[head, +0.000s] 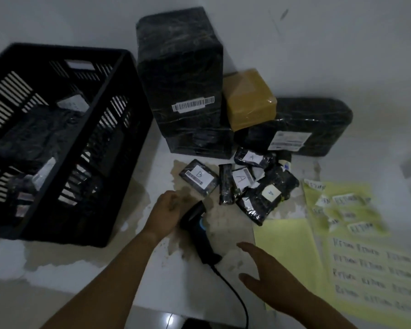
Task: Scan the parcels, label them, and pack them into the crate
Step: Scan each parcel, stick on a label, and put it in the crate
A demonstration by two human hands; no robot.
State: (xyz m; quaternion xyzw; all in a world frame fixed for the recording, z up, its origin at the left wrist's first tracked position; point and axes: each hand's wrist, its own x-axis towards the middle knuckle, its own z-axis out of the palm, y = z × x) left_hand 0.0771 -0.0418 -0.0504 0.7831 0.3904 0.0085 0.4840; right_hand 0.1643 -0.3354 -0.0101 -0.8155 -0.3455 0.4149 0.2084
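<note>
Now my left hand rests on the head of the barcode scanner, fingers curled over it; my right hand hangs open, empty, right of its handle. Beyond the scanner lie small black-wrapped parcels: one marked "B", others marked "A". They look light, soft, slippery-filmed; I'd pinch them by the edges. Left of the scanner stands the crate.
</note>
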